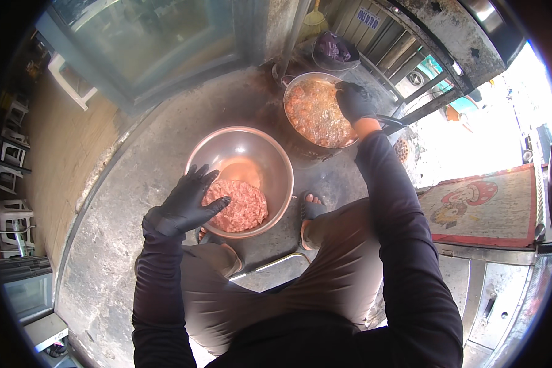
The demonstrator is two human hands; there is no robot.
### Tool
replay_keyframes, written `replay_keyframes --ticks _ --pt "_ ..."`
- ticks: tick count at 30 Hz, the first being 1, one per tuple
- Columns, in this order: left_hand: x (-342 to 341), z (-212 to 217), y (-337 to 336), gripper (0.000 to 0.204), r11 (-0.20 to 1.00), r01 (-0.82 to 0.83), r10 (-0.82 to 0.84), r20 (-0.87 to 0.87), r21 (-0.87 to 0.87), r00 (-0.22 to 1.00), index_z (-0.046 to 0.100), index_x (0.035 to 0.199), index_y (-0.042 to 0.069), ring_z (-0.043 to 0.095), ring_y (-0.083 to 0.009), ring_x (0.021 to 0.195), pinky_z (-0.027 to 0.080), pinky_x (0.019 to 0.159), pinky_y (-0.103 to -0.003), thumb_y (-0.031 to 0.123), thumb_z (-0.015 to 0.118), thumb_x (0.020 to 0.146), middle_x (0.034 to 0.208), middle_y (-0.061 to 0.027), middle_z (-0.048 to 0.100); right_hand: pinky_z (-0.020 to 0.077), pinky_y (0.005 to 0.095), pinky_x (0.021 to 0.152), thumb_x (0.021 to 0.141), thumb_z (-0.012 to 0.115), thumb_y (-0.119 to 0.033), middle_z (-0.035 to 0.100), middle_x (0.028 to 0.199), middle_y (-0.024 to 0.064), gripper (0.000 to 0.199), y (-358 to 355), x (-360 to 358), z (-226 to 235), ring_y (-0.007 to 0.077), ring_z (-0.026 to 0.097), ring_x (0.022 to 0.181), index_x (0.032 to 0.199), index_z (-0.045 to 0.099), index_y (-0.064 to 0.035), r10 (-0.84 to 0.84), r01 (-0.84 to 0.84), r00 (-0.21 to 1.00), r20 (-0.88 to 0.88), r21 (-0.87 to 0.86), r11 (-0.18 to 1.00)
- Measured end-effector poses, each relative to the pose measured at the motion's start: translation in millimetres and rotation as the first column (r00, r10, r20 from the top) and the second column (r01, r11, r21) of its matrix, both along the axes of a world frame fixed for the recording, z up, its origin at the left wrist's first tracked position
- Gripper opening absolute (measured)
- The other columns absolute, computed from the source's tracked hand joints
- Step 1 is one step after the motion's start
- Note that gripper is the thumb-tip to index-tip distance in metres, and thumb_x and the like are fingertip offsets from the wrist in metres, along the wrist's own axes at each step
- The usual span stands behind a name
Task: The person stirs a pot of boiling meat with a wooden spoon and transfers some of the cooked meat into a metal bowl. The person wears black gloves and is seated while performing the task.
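My left hand (196,197), in a black glove, is open with its fingers apart. It rests at the left edge of a mound of pink minced meat (242,208), thumb reaching across it. The meat lies in the near part of a wide metal bowl (270,144). Also gloved in black, my right hand (353,103) is over the right side of a big round pot (300,142). Its fingers look bent together; whatever they may hold is hidden. Inside the pot, several brownish-pink lumps (306,101) sit in bubbling, foamy liquid.
Behind the pot stands a basin with a dark purple bag (334,48). A dark metal frame (432,86) rises at the right, above a red-edged board (484,208). My feet (313,205) are close to the bowl. White plastic stools (12,153) stand far left.
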State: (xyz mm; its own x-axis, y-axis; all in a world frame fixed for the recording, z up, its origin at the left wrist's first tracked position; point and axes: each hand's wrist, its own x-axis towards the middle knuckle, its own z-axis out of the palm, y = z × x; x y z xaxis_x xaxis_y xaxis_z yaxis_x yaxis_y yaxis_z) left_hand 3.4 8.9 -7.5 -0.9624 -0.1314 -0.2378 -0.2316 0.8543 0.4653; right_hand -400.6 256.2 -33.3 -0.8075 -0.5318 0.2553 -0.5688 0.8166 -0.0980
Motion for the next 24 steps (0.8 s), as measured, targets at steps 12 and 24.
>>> replay_keyframes --ticks 12,24 --pt "-0.5 2.6 0.4 0.075 1.0 0.01 -0.01 0.008 0.013 1.0 0.049 0.144 -0.001 0.03 -0.0434 0.147 0.028 0.12 -0.048 0.052 0.065 0.093 0.154 -0.0256 0.041 0.0522 0.0433 0.094 0.086 0.063 -0.028 0.071 0.117 0.0104 0.031 -4.3 5.5 10.0 0.0324 0.067 0.108 0.114 0.074 -0.0191 -0.074 0.052 0.991 0.116 0.183 0.982" --pt "-0.9 5.3 0.8 0.076 1.0 0.018 -0.018 0.028 0.002 0.999 0.048 0.143 -0.004 0.029 -0.0444 0.147 0.027 0.121 -0.048 0.052 0.063 0.094 0.154 -0.0256 0.041 0.051 0.0432 0.096 0.091 0.057 -0.029 0.07 0.119 0.0124 0.031 -7.5 7.4 2.1 0.034 0.067 0.11 0.116 0.073 -0.0191 -0.021 0.017 0.998 0.065 0.057 0.998"
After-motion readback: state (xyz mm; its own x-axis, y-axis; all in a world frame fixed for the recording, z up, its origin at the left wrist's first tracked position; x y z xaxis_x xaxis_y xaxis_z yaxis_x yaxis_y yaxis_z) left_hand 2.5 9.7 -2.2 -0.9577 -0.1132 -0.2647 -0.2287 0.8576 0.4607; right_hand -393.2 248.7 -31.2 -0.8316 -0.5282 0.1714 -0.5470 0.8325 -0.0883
